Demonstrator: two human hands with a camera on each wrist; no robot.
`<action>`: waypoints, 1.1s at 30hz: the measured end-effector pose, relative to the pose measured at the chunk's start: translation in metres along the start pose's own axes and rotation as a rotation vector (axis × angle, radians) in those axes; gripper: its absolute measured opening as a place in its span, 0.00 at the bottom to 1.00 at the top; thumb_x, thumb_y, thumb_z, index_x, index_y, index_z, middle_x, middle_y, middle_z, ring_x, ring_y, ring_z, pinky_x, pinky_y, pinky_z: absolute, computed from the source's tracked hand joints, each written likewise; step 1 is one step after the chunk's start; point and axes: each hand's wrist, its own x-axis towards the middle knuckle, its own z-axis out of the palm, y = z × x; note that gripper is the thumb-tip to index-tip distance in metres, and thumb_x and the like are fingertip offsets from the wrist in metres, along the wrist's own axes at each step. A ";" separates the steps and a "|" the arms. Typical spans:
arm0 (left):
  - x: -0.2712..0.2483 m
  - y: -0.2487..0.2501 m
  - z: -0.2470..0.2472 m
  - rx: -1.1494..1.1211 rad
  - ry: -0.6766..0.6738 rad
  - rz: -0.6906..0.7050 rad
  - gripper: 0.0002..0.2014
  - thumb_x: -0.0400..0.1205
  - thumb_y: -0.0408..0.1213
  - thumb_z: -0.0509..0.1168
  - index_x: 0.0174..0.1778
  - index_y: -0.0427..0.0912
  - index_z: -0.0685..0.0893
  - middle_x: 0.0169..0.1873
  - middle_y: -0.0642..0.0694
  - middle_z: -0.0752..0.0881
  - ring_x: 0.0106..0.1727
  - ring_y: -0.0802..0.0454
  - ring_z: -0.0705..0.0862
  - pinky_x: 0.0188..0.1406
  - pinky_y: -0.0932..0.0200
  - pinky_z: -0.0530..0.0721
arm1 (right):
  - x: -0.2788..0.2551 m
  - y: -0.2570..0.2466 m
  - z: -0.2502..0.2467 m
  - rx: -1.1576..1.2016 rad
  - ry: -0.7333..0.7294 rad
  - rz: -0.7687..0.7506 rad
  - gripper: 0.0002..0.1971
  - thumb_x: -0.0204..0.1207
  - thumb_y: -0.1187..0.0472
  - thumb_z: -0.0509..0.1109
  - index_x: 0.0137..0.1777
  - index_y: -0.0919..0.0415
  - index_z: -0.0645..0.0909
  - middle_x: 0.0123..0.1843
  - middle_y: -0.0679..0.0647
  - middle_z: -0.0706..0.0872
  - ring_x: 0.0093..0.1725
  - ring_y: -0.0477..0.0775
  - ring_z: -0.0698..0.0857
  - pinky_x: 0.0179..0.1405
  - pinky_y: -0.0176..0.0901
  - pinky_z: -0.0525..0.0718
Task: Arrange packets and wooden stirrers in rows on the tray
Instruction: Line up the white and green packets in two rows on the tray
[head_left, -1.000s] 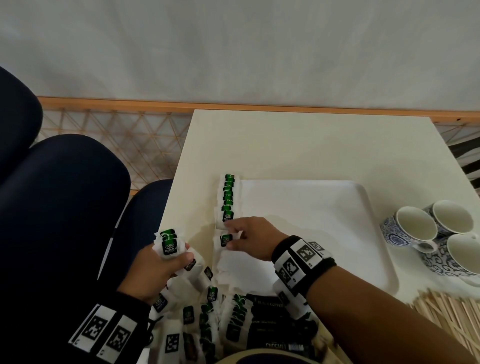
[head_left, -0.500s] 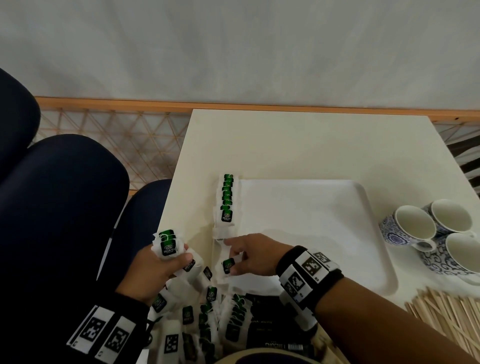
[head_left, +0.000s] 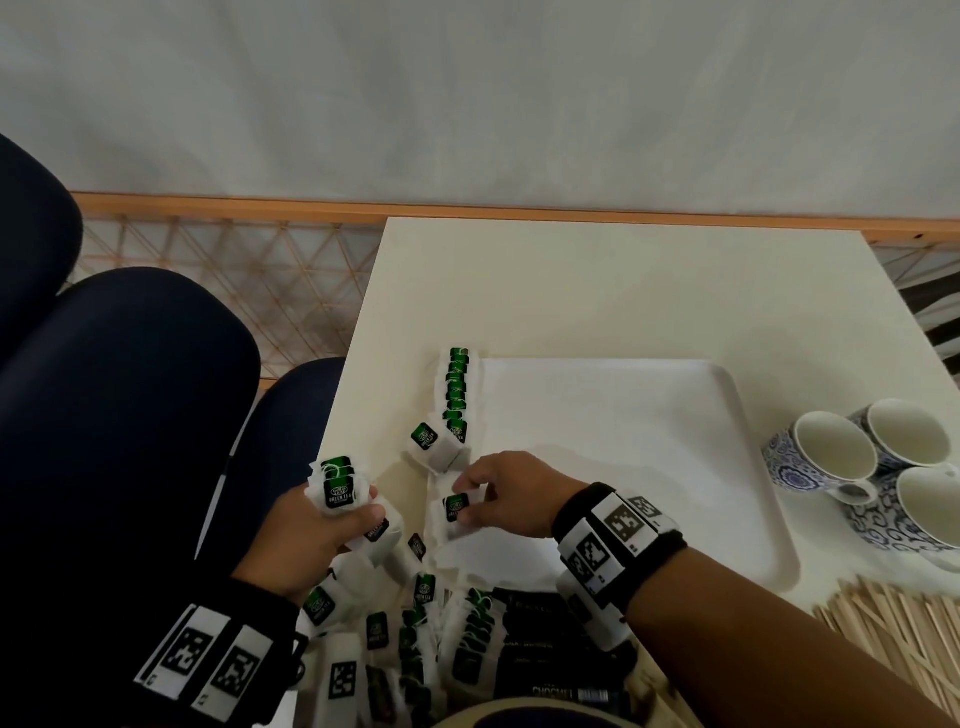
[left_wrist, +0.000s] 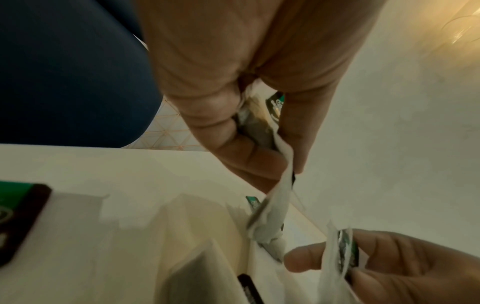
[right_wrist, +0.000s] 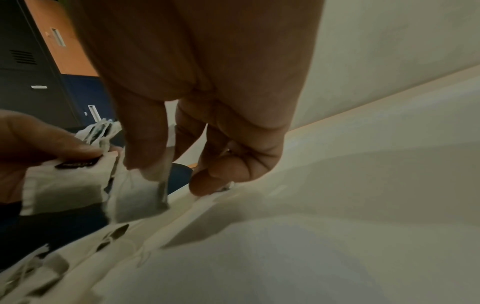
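A white tray (head_left: 649, 467) lies on the cream table. Green-labelled tea packets stand in a row (head_left: 457, 387) along its left edge, and one packet (head_left: 430, 448) at the near end leans out to the left. My right hand (head_left: 465, 501) pinches a single tea packet (head_left: 456, 510) over the tray's near left corner; the right wrist view shows this packet (right_wrist: 140, 197) hanging from thumb and finger. To the left, my left hand (head_left: 343, 519) grips a small stack of packets (head_left: 337, 486). Wooden stirrers (head_left: 893, 639) lie at the bottom right.
A loose pile of tea packets (head_left: 384, 623) and black sachets (head_left: 540, 639) sits at the table's near edge. Three blue-patterned cups (head_left: 878, 467) stand right of the tray. Dark blue chairs (head_left: 119, 415) are to the left.
My right hand drew back from the near end of the row toward me with one packet. The last packet in the row tipped out to the left. The left hand stayed put.
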 end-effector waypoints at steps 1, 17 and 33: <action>0.001 0.001 0.000 -0.002 -0.002 0.003 0.09 0.72 0.19 0.72 0.42 0.36 0.88 0.33 0.42 0.90 0.41 0.41 0.88 0.47 0.45 0.86 | 0.001 0.001 0.001 0.005 0.028 -0.009 0.10 0.76 0.50 0.73 0.49 0.56 0.83 0.48 0.50 0.84 0.49 0.52 0.81 0.50 0.43 0.80; 0.076 0.027 0.023 0.047 -0.272 -0.199 0.09 0.75 0.22 0.70 0.48 0.38 0.88 0.43 0.42 0.91 0.46 0.48 0.88 0.42 0.56 0.88 | 0.008 0.017 -0.005 0.108 0.184 0.057 0.07 0.81 0.59 0.65 0.53 0.60 0.83 0.46 0.52 0.83 0.47 0.54 0.80 0.44 0.41 0.75; 0.078 0.055 0.023 0.780 -0.427 0.235 0.10 0.71 0.30 0.76 0.44 0.45 0.86 0.41 0.50 0.90 0.45 0.55 0.87 0.44 0.61 0.82 | 0.013 0.025 -0.007 0.107 0.258 -0.007 0.09 0.77 0.53 0.73 0.47 0.59 0.84 0.43 0.47 0.80 0.44 0.49 0.78 0.42 0.38 0.73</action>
